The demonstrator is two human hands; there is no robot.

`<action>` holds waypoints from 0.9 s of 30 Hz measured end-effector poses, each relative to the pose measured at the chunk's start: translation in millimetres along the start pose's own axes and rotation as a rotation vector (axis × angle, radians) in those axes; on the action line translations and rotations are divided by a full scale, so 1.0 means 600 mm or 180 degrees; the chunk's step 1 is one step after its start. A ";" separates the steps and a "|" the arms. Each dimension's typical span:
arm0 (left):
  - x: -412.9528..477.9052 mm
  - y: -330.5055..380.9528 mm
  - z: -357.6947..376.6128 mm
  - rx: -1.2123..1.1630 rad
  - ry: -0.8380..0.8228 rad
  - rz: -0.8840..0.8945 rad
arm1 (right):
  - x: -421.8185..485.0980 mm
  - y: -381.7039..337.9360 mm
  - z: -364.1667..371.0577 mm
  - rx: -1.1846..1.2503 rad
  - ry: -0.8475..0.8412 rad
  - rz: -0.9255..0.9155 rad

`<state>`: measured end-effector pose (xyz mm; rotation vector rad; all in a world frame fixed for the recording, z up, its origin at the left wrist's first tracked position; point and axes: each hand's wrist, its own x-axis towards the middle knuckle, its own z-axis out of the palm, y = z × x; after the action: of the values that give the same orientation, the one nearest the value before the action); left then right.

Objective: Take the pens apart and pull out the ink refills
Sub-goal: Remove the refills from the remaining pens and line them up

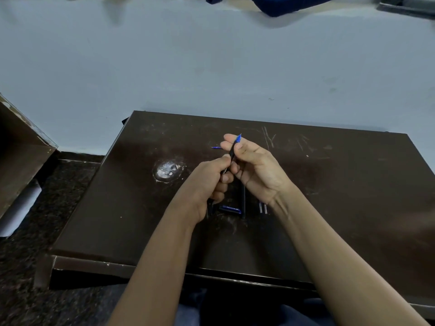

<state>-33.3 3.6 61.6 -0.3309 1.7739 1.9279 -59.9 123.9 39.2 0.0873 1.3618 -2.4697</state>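
Note:
Over the middle of the dark brown table (pixel 329 208) both hands hold one black pen (pixel 232 154) with a blue tip that points up and away. My left hand (pixel 211 184) grips the pen's lower barrel. My right hand (pixel 254 165) pinches the upper part near the blue tip. Below the hands lie a black pen barrel (pixel 243 203), a blue-and-black pen piece (pixel 229 209) and two thin pale refills (pixel 263 207). A thin blue refill (pixel 216 147) lies on the table just left of my right fingertips.
A white scuffed patch (pixel 167 171) marks the table left of the hands. The table stands against a pale blue wall (pixel 211 67). A brown board (pixel 21 147) leans at the far left over a dark speckled floor (pixel 58 196), with a white roll (pixel 21 208) beside it.

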 end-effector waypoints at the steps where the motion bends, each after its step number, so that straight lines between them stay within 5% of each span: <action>1: 0.000 -0.001 0.001 0.0160 0.0077 0.0072 | -0.001 0.002 0.002 -0.0017 -0.0025 0.0018; 7: 0.002 -0.008 -0.002 0.0639 0.0349 0.0099 | 0.003 0.011 0.009 -0.0003 0.0124 0.0214; 27: 0.010 -0.013 -0.003 0.0594 0.0499 0.0168 | 0.007 0.016 0.037 -0.0223 0.0634 0.0532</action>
<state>-34.5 3.1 51.9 -0.3817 2.0658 1.7961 -58.6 99.6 42.7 0.4236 1.4540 -2.3220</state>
